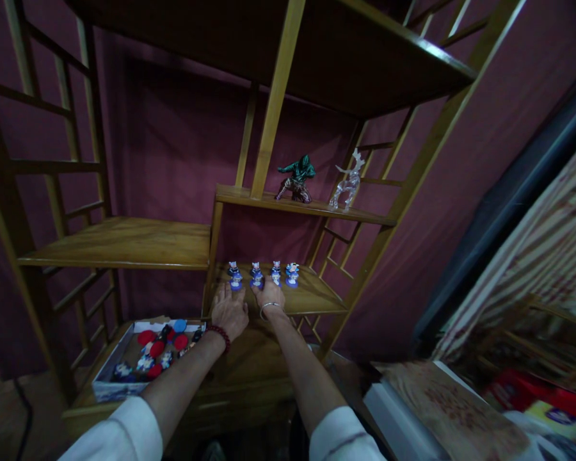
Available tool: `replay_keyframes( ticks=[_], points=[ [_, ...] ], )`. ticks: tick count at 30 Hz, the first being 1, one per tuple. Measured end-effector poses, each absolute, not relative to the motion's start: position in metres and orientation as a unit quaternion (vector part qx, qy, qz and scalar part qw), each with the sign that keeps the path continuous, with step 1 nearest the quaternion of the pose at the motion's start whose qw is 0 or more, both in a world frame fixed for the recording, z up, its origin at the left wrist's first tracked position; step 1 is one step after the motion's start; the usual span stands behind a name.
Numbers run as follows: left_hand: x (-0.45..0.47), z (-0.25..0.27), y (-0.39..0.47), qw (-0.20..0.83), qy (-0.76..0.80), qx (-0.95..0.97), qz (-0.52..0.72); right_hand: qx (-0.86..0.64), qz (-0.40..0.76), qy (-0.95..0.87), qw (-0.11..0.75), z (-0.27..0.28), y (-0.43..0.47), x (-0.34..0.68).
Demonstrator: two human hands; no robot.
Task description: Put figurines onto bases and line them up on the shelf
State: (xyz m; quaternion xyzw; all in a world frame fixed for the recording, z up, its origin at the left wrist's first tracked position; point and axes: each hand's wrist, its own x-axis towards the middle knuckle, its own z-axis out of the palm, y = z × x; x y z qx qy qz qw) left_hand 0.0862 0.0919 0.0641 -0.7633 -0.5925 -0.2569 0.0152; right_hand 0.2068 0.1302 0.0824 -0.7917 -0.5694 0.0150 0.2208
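Small painted figurines (292, 278) stand in two rows on a low wooden shelf (319, 296), centre of the frame. Left hand (229, 314) lies palm down, fingers loosely extended toward the front-left figurine (235, 282) — contact unclear. Right hand (271, 294) bends over the front row, near its middle; its fingertips are hidden, so cannot tell whether it grips anything. Best handling, I judge: a light pinch low down, small nudges, wrists clear of neighbours, since tightly grouped pieces could topple in a chain. Front row looks purple-blue and rounded, likely smooth plastic; back row darker, with pale heads. Shelf boards show warm brown grain and a faint sheen — light pieces may slide easily. Lower left, a shallow white box (120, 391) holds jumbled figures and flat red and blue discs. Above, right of centre: a dark green crouching figure (297, 179) and a clear, faceted-looking deer (348, 186) with branching antlers.
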Motion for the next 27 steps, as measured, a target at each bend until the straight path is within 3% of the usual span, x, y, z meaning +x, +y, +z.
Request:
replay_keyframes(
  ticks=[13, 27],
  points=[
    [0.09, 0.066, 0.108, -0.002, -0.607, -0.761, -0.227, -0.793, -0.003, -0.58, 0.189, 0.084, 0.134, 0.203],
    [0.091, 0.058, 0.109, 0.063, -0.603, -0.75, -0.265, -0.791, 0.002, -0.586, 0.176, 0.085, 0.133, 0.201]
  ],
)
